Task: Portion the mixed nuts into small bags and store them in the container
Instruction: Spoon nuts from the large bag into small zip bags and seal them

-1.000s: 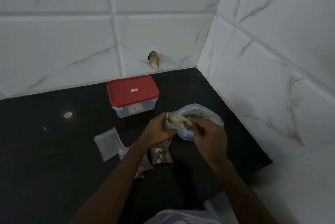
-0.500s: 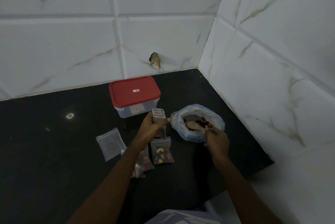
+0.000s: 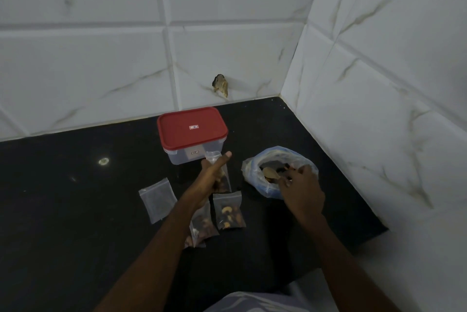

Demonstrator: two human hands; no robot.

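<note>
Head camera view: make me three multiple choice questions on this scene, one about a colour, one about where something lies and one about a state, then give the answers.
1. The container's lid is:
A. blue
B. red
C. green

2. The empty small bag lies:
A. on the counter, left of the left hand
B. on the lid
C. under the container

3. The container is:
A. open, lid beside it
B. tipped on its side
C. closed, lid on

Answers:
1 B, the lid is plainly red.
2 A, the bag lies flat on the dark counter beside that hand.
3 C, the lid sits squarely on the upright box.
</note>
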